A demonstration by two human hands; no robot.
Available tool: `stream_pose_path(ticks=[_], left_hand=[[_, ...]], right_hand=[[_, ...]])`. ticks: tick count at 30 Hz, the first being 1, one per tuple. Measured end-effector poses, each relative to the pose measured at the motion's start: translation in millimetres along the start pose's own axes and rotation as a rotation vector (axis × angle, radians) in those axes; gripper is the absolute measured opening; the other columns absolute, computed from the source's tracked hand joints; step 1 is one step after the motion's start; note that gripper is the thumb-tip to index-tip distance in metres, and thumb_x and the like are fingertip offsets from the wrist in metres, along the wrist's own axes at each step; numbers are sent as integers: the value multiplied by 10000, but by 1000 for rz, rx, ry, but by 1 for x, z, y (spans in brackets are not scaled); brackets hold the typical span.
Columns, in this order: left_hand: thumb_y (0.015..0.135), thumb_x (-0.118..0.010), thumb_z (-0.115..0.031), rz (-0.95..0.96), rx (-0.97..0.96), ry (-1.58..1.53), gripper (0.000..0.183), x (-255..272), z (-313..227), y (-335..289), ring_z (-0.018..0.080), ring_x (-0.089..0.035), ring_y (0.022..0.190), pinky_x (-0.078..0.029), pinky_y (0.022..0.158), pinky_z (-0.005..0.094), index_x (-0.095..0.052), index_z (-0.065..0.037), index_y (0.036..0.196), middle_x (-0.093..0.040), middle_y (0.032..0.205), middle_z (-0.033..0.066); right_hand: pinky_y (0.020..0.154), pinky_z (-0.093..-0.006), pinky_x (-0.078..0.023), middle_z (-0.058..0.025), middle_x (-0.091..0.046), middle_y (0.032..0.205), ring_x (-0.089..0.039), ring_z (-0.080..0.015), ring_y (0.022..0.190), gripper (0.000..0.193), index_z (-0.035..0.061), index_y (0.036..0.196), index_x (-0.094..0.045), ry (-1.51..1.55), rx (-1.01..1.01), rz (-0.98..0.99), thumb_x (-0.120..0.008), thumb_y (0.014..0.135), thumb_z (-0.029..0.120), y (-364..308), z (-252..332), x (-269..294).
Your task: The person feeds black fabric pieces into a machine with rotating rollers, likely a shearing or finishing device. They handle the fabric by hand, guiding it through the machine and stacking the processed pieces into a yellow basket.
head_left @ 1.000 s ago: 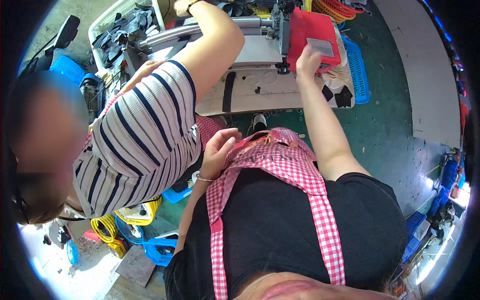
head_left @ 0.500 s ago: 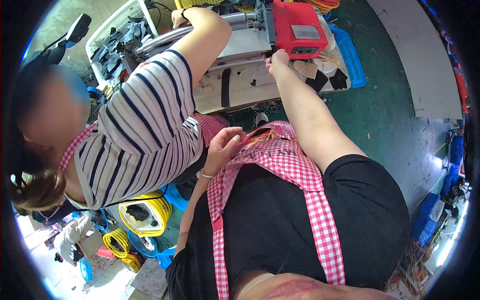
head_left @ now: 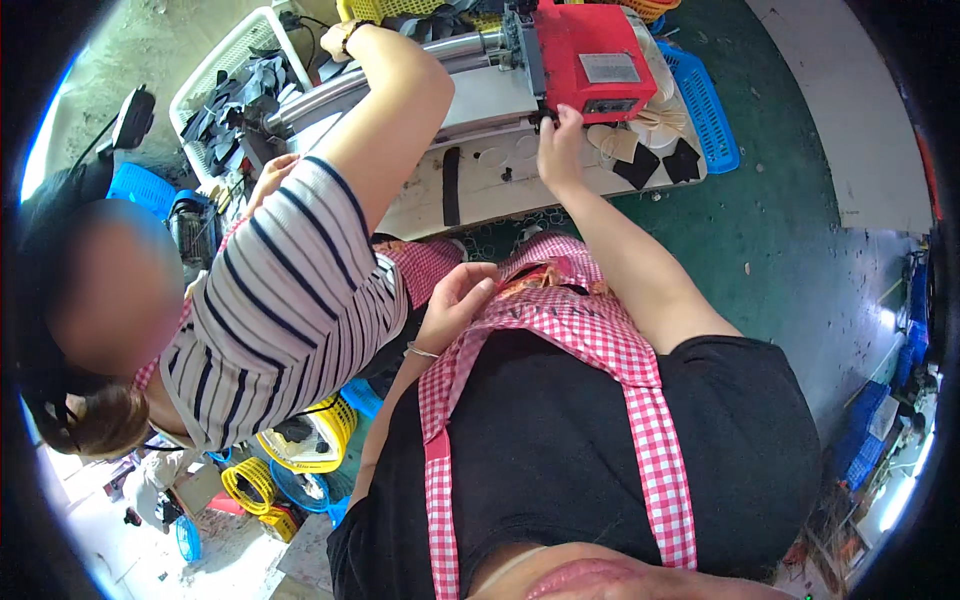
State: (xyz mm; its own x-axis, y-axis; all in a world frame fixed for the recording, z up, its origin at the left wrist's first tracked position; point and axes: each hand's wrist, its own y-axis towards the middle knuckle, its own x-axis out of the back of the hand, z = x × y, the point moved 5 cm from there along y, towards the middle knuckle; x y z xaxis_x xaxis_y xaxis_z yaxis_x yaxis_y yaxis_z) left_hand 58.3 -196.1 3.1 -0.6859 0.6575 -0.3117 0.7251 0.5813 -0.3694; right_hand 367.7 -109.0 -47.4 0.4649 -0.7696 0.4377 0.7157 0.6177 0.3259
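Observation:
My right hand (head_left: 561, 152) reaches to the lower left corner of the red housing (head_left: 590, 60) of a bench machine with long metal rollers (head_left: 390, 78). Its fingers are bent around a small dark part at that corner, which I cannot make out. My left hand (head_left: 459, 303) rests at my waist beside the pocket of my red-and-white checked apron (head_left: 570, 335); its thumb and fingers are loosely apart, holding nothing. At my left, a co-worker in a striped top (head_left: 290, 270) stretches one hand (head_left: 338, 42) behind the rollers and has the other (head_left: 270, 182) near the machine's left end.
The machine stands on a pale worktable (head_left: 480, 212) with black and beige cut pieces (head_left: 634, 166) at its right. A white basket (head_left: 285, 30) of dark scraps sits at the far left, a blue basket (head_left: 725, 150) at the right. Yellow baskets (head_left: 340, 435) stand behind the co-worker.
My right hand has shifted slightly and its fingers have changed their bend at the machine's corner. The co-worker's far hand has moved left, and the other hand has come into view.

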Motion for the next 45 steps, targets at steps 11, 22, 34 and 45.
stream_pose_path(ticks=[11, 22, 34, 45], left_hand=[[1120, -289, -487, -125, -587, -552, 655, -121, -145, 197, 250, -290, 1540, -274, 1214, 468, -239, -85, 1635, -287, 1684, 121], [1067, -354, -517, 552, -95, -1016, 679, -201, -170, 342, 273, -432, 1412, -318, 1184, 424, -440, 4, 1495, -498, 1501, 182], [1080, -354, -600, -82, 175, -708, 703, -207, -150, 332, 227, -529, 1289, -365, 1152, 364, -523, -22, 1443, -578, 1420, 88], [1098, -207, -563, 68, -228, -324, 778, -166, -135, 282, 223, -136, 1588, -84, 1286, 393, -110, -24, 1651, -138, 1732, 80]], right_hand=[[1273, -518, -54, -234, -46, 1720, 10, -387, 1599, 777, -30, 1636, -107, 422, 338, 628, -448, 1044, 340, 32, 161, 70], [1170, -443, -98, -166, -262, 1525, -220, -300, 1439, 819, 35, 1503, -250, 1009, -81, 867, -404, 979, 646, 96, 104, 140], [989, -544, -396, -212, -526, 1270, -501, -431, 1205, 350, 5, 1207, -507, 49, 306, 122, -647, 965, 216, 125, 20, 134], [1281, -451, -79, -249, -128, 1704, -110, -398, 1586, 704, -75, 1607, -185, 454, 176, 298, -435, 1094, 336, 141, 73, 106]])
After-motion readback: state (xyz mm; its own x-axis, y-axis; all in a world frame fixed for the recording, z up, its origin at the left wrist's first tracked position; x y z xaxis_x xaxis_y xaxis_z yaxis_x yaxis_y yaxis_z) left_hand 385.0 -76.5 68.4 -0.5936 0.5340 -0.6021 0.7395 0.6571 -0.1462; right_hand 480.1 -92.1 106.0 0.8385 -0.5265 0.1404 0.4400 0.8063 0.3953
